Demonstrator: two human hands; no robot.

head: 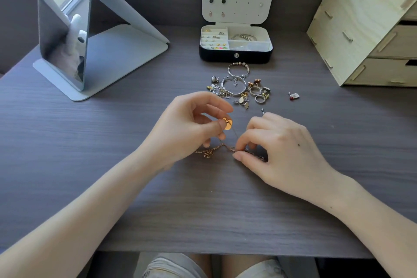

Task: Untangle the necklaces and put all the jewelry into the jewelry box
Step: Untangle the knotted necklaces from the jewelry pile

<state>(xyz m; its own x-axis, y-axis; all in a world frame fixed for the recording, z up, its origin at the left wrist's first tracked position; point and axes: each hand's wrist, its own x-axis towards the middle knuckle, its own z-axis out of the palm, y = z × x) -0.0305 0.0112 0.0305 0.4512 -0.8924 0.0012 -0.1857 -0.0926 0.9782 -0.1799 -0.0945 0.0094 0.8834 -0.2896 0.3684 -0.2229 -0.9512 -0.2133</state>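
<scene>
Now | left fingers (216, 124) pinch pendant (228, 123) | right fingers (241, 156) pinch chain (217, 148) | jewelry pile (234, 88) (box (235, 57) behind)

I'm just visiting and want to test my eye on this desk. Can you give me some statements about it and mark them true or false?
1. The jewelry box stands open. True.
2. The left hand pinches a gold pendant. True.
3. The mirror stands to the right of the box. False: it stands to the left, and a wooden drawer unit is on the right.
4. All the jewelry is already in the box. False: bangles and rings lie on the desk in front of it.
5. The right hand pinches a chain that lies on the desk. True.
</scene>
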